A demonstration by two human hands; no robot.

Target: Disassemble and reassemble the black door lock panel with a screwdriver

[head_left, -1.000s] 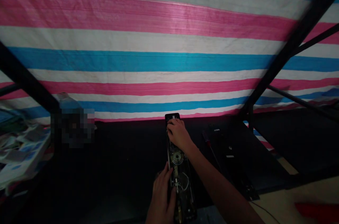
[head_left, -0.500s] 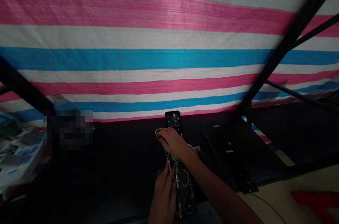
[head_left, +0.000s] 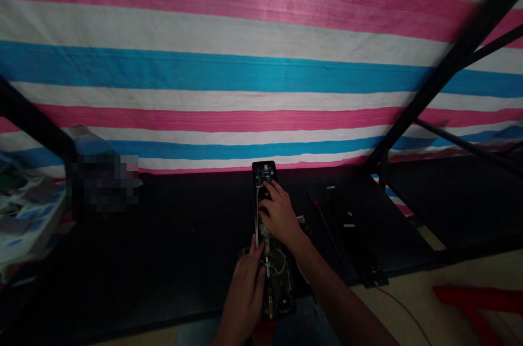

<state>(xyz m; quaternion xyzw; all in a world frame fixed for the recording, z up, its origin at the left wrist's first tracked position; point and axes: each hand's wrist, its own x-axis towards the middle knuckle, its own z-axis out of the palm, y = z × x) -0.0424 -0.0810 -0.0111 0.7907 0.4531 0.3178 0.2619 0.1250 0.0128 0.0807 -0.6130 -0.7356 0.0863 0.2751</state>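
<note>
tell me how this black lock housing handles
The long black open-backed lock housing would probably feel stiff and rather heavy for its size, given the metal parts packed inside. The thin white wire along it would likely flop and snag. The housing might tip sideways, being narrow.

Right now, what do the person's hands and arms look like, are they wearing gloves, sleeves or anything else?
Neither the left hand nor the right hand wears gloves, and the dim light shows no ring or watch. The right forearm is bare, with no sleeve in view. No markings show on either hand.
</note>
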